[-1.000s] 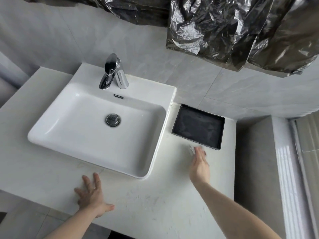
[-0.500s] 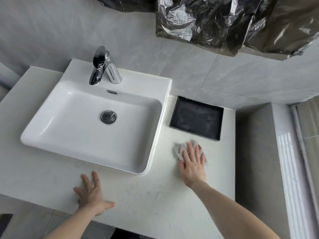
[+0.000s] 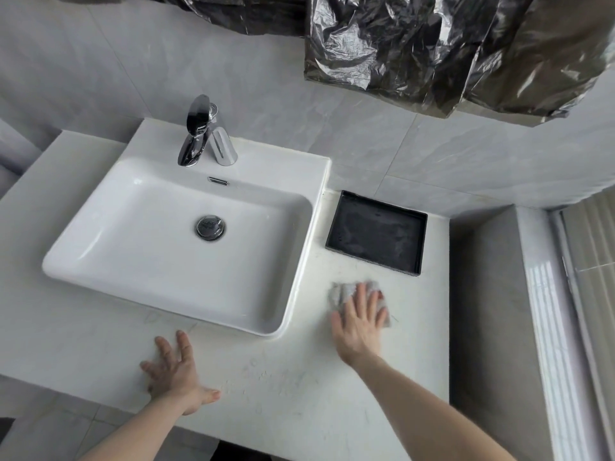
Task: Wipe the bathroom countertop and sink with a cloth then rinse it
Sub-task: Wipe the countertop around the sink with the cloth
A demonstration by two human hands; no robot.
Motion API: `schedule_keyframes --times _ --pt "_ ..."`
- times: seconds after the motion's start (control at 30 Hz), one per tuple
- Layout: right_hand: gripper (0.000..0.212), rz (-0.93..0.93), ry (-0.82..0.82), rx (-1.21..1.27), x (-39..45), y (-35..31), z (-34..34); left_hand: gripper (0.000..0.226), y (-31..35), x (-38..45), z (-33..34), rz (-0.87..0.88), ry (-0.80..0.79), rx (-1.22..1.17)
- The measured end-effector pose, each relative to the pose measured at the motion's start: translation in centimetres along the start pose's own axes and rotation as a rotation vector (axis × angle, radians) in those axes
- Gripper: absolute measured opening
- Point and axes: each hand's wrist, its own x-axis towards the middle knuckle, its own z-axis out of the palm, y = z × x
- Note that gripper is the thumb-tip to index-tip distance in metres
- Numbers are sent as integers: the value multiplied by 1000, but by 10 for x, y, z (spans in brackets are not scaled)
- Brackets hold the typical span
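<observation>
**Wiping the counter to the right of the sink**

I am looking down at a white bathroom counter [image 3: 332, 404] with a white rectangular sink [image 3: 186, 294] sitting on top of it. A chrome tap [image 3: 199, 131] stands at the back of the basin, shut off, and the basin looks dry.

My right hand [image 3: 359, 324] lies flat on a small grey cloth [image 3: 339, 292], fingers [image 3: 361, 296] spread and pressing down rather than pinching. The cloth is on the counter just right of the sink's front corner, near the front edge of a black tray [image 3: 376, 231] but apart from it.

A second ago this hand was edge-on and blurred, close to the tray, with the cloth barely showing. Since then it has turned palm down and drawn the cloth toward me and a little left. I judge this as a wiping stroke under way on the right part of the counter.

My left hand [image 3: 176, 374] has stayed braced on the counter in front of the sink, fingers splayed, holding nothing.

Pale specks and droplets [image 3: 266, 377] lie on the counter between my hands, so that patch looks unwiped. The sink and the rinsing still appear to lie ahead.
</observation>
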Motion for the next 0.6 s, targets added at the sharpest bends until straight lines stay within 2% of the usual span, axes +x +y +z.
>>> schedule_keyframes --times 0.1,0.17,0.3,0.4,0.6 --pt "67 -196 -80 -40 -11 -51 21 157 0 -1 -1 4 -2 -4" --pt "69 -261 -83 -69 -18 -67 31 157 -1 0 0 5 0 0" --pt "62 -332 -27 -102 -22 -39 38 158 -1 3 1 10 5 27" --pt "62 -234 55 -93 -27 7 36 159 -2 4 2 6 9 43" --pt "68 133 108 -57 -36 98 6 158 0 2 1 5 13 61"
